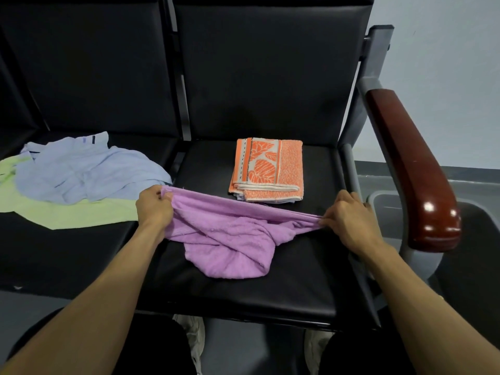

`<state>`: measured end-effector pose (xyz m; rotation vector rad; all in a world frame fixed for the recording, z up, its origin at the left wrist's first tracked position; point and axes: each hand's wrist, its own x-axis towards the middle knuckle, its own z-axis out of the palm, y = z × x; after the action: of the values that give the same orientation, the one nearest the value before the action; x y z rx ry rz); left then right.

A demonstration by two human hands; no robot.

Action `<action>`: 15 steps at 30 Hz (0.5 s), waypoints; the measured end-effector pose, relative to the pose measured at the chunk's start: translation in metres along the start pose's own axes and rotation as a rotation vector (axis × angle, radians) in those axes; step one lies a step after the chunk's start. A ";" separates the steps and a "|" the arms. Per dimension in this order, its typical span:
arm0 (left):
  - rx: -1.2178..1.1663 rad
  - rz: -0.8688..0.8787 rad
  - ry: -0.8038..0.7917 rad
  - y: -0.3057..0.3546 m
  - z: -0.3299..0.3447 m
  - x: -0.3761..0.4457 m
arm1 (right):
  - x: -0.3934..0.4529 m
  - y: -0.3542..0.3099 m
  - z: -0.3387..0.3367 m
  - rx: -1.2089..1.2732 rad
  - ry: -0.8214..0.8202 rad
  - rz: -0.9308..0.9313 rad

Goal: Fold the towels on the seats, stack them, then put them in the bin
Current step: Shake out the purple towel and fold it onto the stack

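Observation:
A purple towel [230, 239] lies bunched on the front of the right black seat [243, 293]. My left hand [153, 209] grips its left corner and my right hand [345, 212] pinches its right corner, so its far edge is stretched taut between them. Behind it on the same seat rests a folded orange leaf-patterned towel [267, 169] on top of another folded cloth. On the left seat [67, 253] a crumpled light blue towel [86, 171] lies over a pale green towel [70, 212]. A grey bin [384, 204] shows partly at the right, behind the armrest.
A dark red wooden armrest [411, 171] on a grey frame bounds the right seat. Black seat backs rise behind both seats. My legs and shoes [194, 336] are below the seat's front edge. A pale wall and grey floor are at the far right.

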<state>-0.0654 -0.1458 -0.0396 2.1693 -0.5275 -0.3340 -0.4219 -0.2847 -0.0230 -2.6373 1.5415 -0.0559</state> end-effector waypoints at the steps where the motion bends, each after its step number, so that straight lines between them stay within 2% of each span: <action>1: -0.002 0.001 0.000 0.001 0.001 0.000 | 0.001 0.001 0.000 0.018 -0.012 0.002; 4: -0.031 -0.001 0.024 0.004 0.000 0.001 | 0.003 0.003 -0.002 0.186 0.016 0.022; 9: -0.137 -0.012 0.053 0.016 -0.010 0.001 | -0.003 0.000 -0.016 0.505 0.175 0.089; 15: -0.182 0.012 0.069 0.046 -0.037 -0.019 | -0.022 -0.009 -0.049 0.593 0.355 0.134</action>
<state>-0.0785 -0.1369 0.0204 1.9939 -0.4541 -0.2884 -0.4288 -0.2646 0.0266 -2.1216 1.4831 -0.8666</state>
